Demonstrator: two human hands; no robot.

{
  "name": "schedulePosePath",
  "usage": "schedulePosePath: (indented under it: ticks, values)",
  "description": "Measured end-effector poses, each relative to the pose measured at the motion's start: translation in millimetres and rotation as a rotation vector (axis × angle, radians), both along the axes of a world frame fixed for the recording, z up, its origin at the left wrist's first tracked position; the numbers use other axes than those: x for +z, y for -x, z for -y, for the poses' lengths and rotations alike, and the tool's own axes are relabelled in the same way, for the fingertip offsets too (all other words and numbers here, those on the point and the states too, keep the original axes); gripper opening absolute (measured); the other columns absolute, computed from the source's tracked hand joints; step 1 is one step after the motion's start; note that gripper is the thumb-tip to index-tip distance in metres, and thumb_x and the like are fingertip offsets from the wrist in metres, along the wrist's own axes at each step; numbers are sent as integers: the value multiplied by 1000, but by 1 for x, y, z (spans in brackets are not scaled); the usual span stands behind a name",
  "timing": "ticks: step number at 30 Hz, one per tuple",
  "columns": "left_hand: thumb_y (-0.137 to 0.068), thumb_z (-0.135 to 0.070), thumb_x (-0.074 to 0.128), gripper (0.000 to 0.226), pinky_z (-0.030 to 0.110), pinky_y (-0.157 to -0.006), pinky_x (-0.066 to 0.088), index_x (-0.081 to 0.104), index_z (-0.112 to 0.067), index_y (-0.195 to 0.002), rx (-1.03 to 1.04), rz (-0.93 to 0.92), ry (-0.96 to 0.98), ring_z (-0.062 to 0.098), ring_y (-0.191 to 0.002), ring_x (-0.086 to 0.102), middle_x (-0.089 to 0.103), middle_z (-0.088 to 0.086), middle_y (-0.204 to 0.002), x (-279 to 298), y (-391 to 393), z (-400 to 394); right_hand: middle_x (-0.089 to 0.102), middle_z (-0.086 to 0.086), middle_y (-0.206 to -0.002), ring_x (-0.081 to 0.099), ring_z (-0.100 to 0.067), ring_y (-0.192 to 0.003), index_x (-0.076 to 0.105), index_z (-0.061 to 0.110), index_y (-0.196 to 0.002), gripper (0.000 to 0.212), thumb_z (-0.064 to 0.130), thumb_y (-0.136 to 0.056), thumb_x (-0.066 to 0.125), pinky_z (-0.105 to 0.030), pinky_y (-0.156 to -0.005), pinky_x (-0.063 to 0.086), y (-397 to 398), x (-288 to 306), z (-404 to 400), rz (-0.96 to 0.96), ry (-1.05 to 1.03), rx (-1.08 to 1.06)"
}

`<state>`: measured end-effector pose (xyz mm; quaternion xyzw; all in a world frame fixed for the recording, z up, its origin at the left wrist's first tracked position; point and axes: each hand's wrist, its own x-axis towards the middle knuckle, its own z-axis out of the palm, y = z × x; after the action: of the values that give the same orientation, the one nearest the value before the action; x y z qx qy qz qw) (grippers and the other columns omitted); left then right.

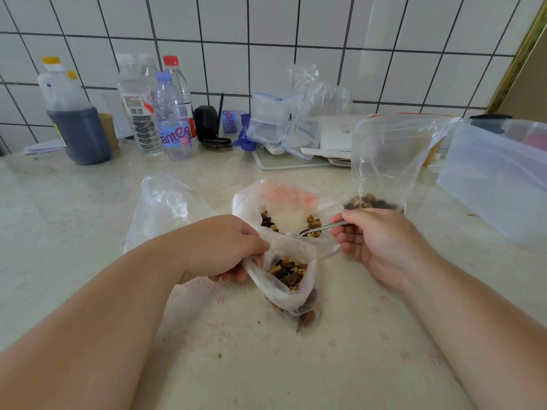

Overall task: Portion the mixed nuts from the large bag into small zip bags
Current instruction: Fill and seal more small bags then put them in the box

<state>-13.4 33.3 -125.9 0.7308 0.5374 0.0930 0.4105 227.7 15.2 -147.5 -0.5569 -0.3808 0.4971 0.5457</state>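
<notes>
My left hand grips the rim of a small zip bag and holds its mouth wide; mixed nuts fill its lower part. Just behind it lies the large bag, open at the top, with nuts along its inner edges. My right hand holds a metal spoon whose bowl dips into the large bag's nuts. Another clear zip bag stands upright at the right with a layer of nuts at its bottom. An empty clear bag lies to the left.
Several bottles and a dark-liquid jug line the tiled wall at the back left. Clear lidded containers stand at the back centre. A large translucent tub sits at the right. The counter has a pale flowered cover.
</notes>
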Motion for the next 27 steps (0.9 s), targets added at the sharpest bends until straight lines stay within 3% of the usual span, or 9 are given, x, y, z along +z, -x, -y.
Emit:
schedulePosePath:
  ticks: [8,14,21,27]
  values:
    - [-102,-35,54,53,19,-42,37,61,-24,-50,-5,-6,1,11,-43,44,58,-3,-52,1,1,-1,64,-4,-55,56,-7,-44,68,4,-79,28,11,-99,50,-17,-40,46,-10,7,-2,-193,7,-70]
    - [-102,-36,54,53,19,-43,37,63,-25,-51,-6,10,7,12,-45,44,58,-3,-52,2,2,0,58,-6,-56,48,-10,-43,68,4,-75,30,15,-98,53,-19,-38,38,-15,16,3,-246,-38,18]
    - [-102,-39,56,50,20,-43,37,66,-23,-56,18,25,18,13,-45,43,58,-2,-54,3,2,0,62,-10,-64,51,-15,-51,73,7,-77,25,29,-84,62,-22,-47,42,-7,22,21,10,-269,257]
    - [-102,-36,57,49,21,-47,38,66,-24,-55,28,22,15,14,-44,44,55,-3,-51,3,0,0,69,-4,-76,59,-13,-64,75,15,-86,21,27,-91,59,-23,-59,49,-8,24,30,377,-507,474]
